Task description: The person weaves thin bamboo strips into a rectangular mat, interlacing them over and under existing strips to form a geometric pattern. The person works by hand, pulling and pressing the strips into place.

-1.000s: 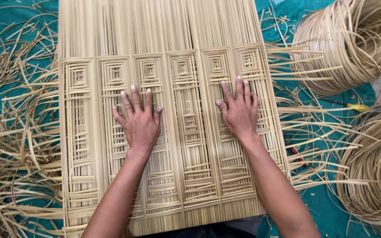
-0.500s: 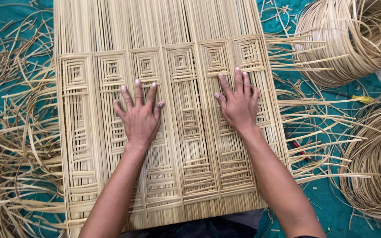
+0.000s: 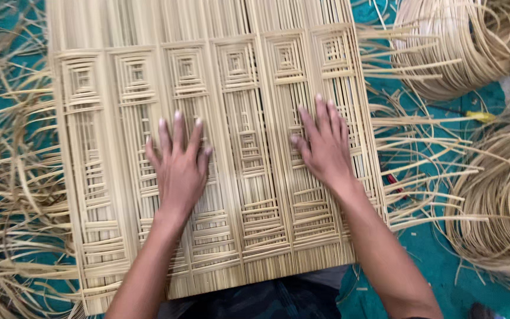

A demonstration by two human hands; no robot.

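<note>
Coiled cane bundles (image 3: 461, 41) and loose strips (image 3: 13, 195) around woven panel (image 3: 243, 71)

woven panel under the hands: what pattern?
Woven panel: pale straw, nested squares atop vertical columns. Head view.

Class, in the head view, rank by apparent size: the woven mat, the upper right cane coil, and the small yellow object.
1. woven mat
2. cane coil, partly cropped by the frame
3. yellow object

Both hands, left (image 3: 179, 168) and right (image 3: 324, 147), flat, palms down, fingers spread.
</note>
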